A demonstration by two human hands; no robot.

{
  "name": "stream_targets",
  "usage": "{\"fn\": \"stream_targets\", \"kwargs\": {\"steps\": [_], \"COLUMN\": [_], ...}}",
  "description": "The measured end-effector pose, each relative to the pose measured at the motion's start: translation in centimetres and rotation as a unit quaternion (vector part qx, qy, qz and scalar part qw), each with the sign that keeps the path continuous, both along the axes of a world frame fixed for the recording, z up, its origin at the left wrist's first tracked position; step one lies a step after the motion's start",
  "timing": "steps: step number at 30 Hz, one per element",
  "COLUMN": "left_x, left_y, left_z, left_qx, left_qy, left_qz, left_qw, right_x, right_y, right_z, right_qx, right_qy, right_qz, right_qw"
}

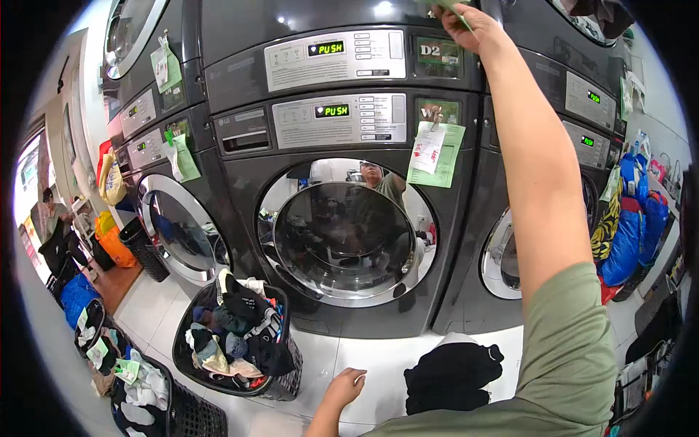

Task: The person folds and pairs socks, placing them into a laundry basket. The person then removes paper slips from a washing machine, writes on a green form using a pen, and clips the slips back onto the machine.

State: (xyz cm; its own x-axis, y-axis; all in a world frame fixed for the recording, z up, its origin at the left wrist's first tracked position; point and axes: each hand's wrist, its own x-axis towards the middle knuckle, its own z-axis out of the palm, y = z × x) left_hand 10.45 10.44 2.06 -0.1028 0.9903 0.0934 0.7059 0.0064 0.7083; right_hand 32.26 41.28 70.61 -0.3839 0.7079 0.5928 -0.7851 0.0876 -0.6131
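At the top of the view, my raised right hand (pixel 468 28) pinches the edge of a green paper slip (pixel 457 9), partly cut off by the frame. It is in front of the upper dryer, beside its D2 label (pixel 437 57). My left hand (pixel 345 388) hangs low with fingers loosely bent and nothing visible in it. Between the left hand and my right arm, a black garment pile (pixel 453 375) lies near the floor. The washer (pixel 338 233) ahead has its round door closed, and a green sheet with a white note (pixel 437 154) hangs on it.
A black basket (pixel 291 371) full of mixed clothes stands left of my left hand. Another laundry basket (pixel 196 411) is at lower left. More stacked machines flank both sides. Blue bags (pixel 626 247) are at right. A person (pixel 58 226) is at far left.
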Motion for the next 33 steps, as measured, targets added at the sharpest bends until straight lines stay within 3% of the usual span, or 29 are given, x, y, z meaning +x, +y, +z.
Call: {"fn": "stream_targets", "kwargs": {"steps": [5, 6, 9, 12, 15, 21, 27, 30, 32, 33], "left_x": [0.5, 0.5, 0.4, 0.5, 0.6, 0.4, 0.5, 0.8, 0.1, -0.4], "left_y": [0.6, 0.8, 1.0, 1.0, 1.0, 1.4, 1.6, 1.7, 3.2, 4.8], "left_z": [-0.3, -0.7, -1.0, -0.9, -0.9, -1.3, -1.3, 1.4, 6.3, 10.3], "left_qx": [-0.024, -0.019, -0.006, 0.003, 0.006, 0.012, 0.001, 0.009, 0.029, 0.052], "left_qy": [0.006, 0.009, 0.017, 0.014, 0.014, 0.016, 0.02, -0.019, -0.051, 0.0], "left_qz": [-0.013, -0.018, -0.032, -0.043, -0.047, -0.054, -0.05, -0.054, -0.057, -0.062], "left_qw": [1.0, 1.0, 0.999, 0.999, 0.999, 0.998, 0.999, 0.998, 0.997, 0.997], "right_x": [2.5, 2.3, 3.2, 2.4, 3.8, 3.7, 3.0, 3.6, 3.8, 3.8], "right_y": [9.3, 10.1, 8.4, 3.4, 6.2, 6.2, 4.7, 5.7, 5.7, 5.8], "right_z": [2.7, 3.1, 2.7, 1.2, 2.3, 3.1, 2.6, 2.4, 2.5, 2.5], "right_qx": [0.006, 0.021, -0.004, 0.043, 0.009, -0.036, 0.007, 0.039, 0.004, -0.014], "right_qy": [0.062, 0.038, -0.064, -0.066, -0.088, -0.029, -0.017, 0.008, 0.014, 0.018], "right_qz": [0.017, -0.023, 0.005, -0.06, 0.024, 0.081, -0.014, -0.02, -0.003, 0.008], "right_qw": [0.998, 0.999, 0.998, 0.995, 0.996, 0.996, 1.0, 0.999, 1.0, 1.0]}}
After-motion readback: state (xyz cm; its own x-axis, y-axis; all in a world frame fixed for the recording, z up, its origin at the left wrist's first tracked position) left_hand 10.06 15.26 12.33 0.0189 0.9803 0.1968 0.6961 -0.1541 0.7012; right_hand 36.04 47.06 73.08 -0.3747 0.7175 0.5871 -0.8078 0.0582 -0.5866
